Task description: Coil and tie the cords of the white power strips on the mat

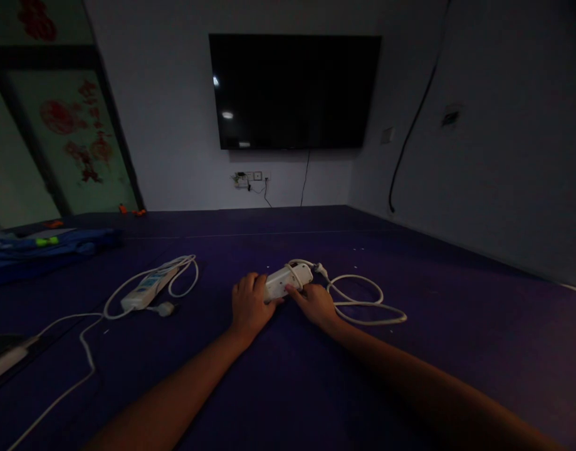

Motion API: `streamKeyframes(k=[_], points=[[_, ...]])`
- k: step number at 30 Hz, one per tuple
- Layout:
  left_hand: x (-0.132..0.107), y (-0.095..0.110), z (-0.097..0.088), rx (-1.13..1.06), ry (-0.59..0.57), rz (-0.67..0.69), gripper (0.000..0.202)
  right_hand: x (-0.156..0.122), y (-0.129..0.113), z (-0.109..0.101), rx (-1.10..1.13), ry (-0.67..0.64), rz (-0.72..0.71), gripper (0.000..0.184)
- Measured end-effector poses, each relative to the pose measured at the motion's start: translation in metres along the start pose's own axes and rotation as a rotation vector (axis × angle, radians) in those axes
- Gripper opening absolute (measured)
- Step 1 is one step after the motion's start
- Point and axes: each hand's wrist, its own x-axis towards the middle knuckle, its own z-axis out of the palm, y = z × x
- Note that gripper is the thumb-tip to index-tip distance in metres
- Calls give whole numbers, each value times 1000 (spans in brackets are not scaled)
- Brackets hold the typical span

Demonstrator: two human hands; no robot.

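A white power strip [279, 284] lies slantwise on the purple surface, its right end farther from me. My left hand [251, 304] is closed around its left end, thumb along the near side. My right hand [316, 303] grips the near side toward the right end, the thumb resting on top; its other fingers are partly hidden. A loop of white cord [294, 274] crosses over the right end of the strip. The white plug [321, 270] lies just beyond that end. More of the cord [380, 305] spreads in loose loops to the right of my right hand.
A second power strip [149, 288] with coiled cord and its plug [166, 309] lies at left. Another white strip [6, 364] shows at the left edge. Blue cloth [57, 247] lies behind them. A television [294, 91] hangs above wall sockets [257, 176].
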Motion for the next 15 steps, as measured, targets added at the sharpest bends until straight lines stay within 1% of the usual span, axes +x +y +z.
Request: streamKeyframes(k=[7, 12, 15], points=[[1, 0, 1, 15, -1, 38, 54, -1, 2, -1, 93, -49, 7, 67], [4, -1, 2, 2, -71, 29, 55, 1, 3, 1, 33, -19, 20, 67], [4, -3, 3, -34, -112, 39, 56, 2, 4, 2, 17, -28, 23, 66]])
